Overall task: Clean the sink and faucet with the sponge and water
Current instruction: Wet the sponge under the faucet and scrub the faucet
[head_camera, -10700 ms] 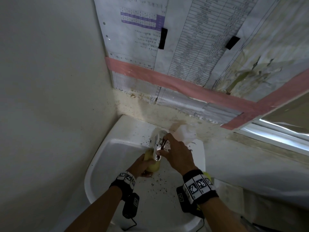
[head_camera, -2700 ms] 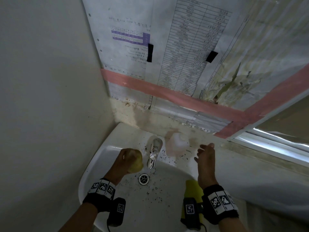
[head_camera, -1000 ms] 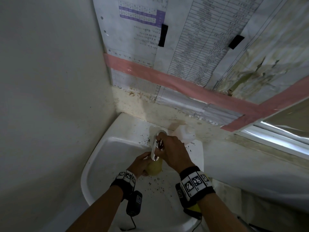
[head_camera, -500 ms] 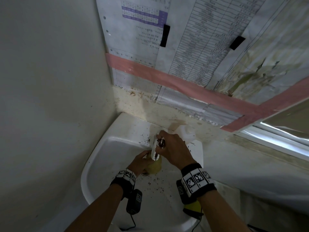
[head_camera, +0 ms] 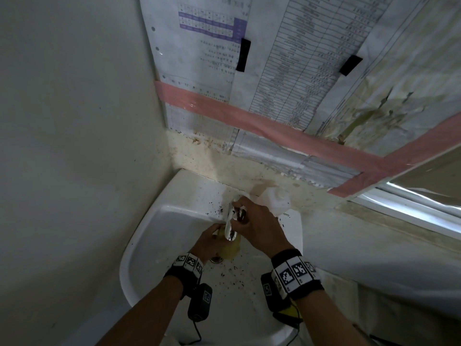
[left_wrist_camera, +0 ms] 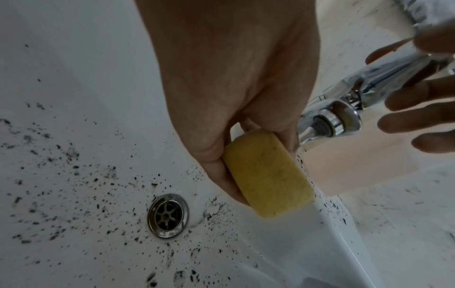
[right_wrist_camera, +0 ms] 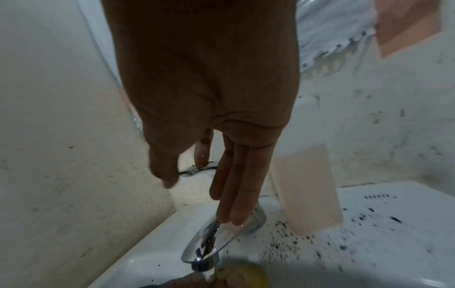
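A white sink point(head_camera: 162, 233) is speckled with black grit around its drain point(left_wrist_camera: 168, 216). My left hand point(head_camera: 209, 242) grips a yellow sponge point(left_wrist_camera: 265, 175) just under the spout of the chrome faucet point(left_wrist_camera: 332, 117). A thin stream of water seems to run past the sponge's edge. My right hand point(head_camera: 257, 228) lies on the faucet's lever point(right_wrist_camera: 209, 239) with straight fingers point(right_wrist_camera: 234, 194), the thumb held apart. From the head view the sponge point(head_camera: 230, 248) sits over the drain point(head_camera: 216, 259), partly hidden by the spout point(head_camera: 230, 226).
A pale pink bottle point(right_wrist_camera: 307, 175) stands on the sink's rim just right of the faucet, against the stained back wall. A wall closes in on the left. Taped papers hang above. A counter runs to the right of the sink.
About 2.7 s ago my hands were apart, either side of the faucet. Both have come to it since. Over the last second they have barely moved.
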